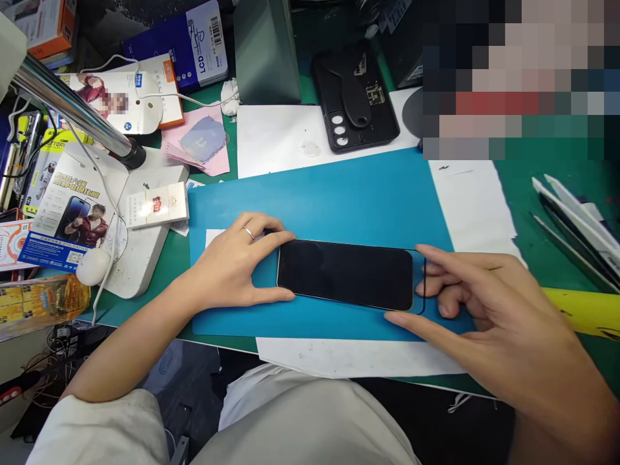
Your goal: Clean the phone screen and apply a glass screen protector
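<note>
A smartphone [345, 276] with a dark screen lies flat on the blue mat [314, 194], its long side running left to right. My left hand [237, 265] grips the phone's left end, thumb on the near edge and fingers on the far edge. At the other end, my right hand [475, 297] holds a clear screen protector [419, 284] with a thin black border by its edges. The protector's right end sticks out past the phone; how far the rest touches the screen I cannot tell.
Behind the mat lies a black phone case [356, 97]. Tweezers [576, 226] and a yellow object [581, 310] are on the right. A lamp base [145, 258], a cigarette pack [157, 205] and a blue LCD box [179, 45] occupy the left. Another person is at the upper right.
</note>
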Available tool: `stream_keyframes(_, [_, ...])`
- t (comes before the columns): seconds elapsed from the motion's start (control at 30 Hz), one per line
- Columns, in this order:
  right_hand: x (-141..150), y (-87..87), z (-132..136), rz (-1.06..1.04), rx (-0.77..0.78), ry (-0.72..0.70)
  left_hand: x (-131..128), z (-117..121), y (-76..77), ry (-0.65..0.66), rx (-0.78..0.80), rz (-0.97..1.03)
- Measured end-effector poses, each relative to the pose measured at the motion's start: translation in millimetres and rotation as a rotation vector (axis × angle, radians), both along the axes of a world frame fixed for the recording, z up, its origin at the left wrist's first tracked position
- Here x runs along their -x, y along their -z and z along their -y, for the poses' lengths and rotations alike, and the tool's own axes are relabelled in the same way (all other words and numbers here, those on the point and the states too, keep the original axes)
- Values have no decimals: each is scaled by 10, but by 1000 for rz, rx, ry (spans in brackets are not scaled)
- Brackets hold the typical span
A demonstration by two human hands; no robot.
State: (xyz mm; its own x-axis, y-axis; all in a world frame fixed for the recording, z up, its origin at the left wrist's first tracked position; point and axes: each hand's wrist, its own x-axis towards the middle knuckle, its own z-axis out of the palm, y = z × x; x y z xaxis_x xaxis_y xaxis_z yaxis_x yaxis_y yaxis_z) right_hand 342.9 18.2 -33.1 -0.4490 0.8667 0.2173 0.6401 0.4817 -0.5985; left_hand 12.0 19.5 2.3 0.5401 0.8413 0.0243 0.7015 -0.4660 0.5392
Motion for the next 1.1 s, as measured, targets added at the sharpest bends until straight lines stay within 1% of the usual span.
stream_keyframes(0.17, [-6, -20, 7, 2, 39, -15, -4, 7, 9, 7, -20, -20])
stream_keyframes(0.3, [-15, -30, 16, 28, 34, -4, -7, 15, 20, 15, -49, -9])
stream_keyframes(0.53, [-11, -38, 11, 33, 37, -26, -4, 3, 11, 18, -37, -19])
stream_keyframes(0.87, [13, -33, 6, 75, -19, -50, -13, -8, 5, 12, -30, -19])
stream_keyframes(1.1, [-4, -45, 1, 92, -8, -58, -31, -14, 1, 2, -5, -21])
